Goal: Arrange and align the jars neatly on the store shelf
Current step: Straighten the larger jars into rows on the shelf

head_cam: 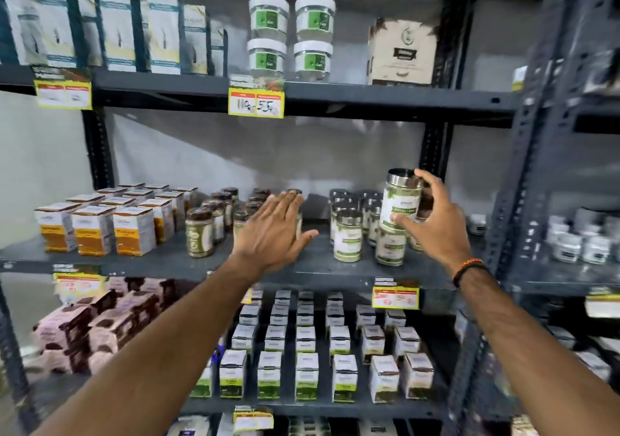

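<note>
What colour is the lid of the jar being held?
Shiny silver lid, seen from the head camera.

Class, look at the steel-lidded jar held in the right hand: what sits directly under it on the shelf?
Another green-labelled jar stands on the shelf right below the held jar. The right hand covers whatever is behind them; contact between the two is unclear.

Upper shelf point(385, 100): four white-lidded jars point(291, 38), stacked two by two, and one carton point(402, 53). Two hands in view; three yellow price tags point(256, 102) on the shelf edges above the lower shelves.
</note>
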Demonstrator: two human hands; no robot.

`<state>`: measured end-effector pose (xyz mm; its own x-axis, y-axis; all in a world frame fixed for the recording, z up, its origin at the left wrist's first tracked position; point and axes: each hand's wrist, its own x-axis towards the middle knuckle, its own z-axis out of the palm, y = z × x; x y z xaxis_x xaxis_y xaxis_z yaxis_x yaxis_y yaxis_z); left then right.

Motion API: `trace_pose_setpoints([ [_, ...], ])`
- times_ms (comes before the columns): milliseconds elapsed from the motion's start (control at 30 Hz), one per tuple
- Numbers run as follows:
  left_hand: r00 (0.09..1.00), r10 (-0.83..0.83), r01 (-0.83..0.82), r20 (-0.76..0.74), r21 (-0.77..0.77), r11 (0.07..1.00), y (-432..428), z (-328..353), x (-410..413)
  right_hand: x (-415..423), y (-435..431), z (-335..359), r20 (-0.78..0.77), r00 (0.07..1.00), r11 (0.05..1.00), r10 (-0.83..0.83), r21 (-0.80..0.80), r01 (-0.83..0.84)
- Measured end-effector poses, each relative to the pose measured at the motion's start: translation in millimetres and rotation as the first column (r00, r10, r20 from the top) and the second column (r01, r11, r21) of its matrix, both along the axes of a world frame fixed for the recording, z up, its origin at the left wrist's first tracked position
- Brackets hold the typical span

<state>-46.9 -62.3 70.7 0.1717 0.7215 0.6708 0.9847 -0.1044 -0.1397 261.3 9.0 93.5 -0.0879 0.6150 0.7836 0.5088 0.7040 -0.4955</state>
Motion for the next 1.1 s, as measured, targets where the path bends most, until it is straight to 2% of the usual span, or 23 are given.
trace_pose_setpoints([
  [133, 0.999, 0.035, -0.037, -0.017, -0.166, 0.985, 30, -26, 26, 49, 16, -7, -0.007, 0.998, 0.996, -0.066, -0.066, 0.065],
  [267, 0.997, 0.075, -0.061, 0.035, -0.311, 0.948, 53, -50, 36, 84, 38, -22, 0.012, 0.995, 0.987, -0.098, -0.123, 0.099],
  [467, 0.986, 0.092, -0.021, 0.139, -0.443, 0.896, 74, -77, 39, 89, 68, -58, 0.012, 0.995, 0.972, -0.100, -0.211, 0.100],
  [867, 0.992, 0.077, -0.024, 0.103, -0.441, 0.897, 85, -86, 34, 76, 90, -95, -0.027, 0.985, 0.927, -0.173, -0.342, 0.153],
  [1100, 0.992, 0.085, -0.038, 0.091, -0.426, 0.904, 84, -87, 34, 64, 84, -100, 0.063, 0.954, 0.834, -0.293, -0.471, 0.287],
])
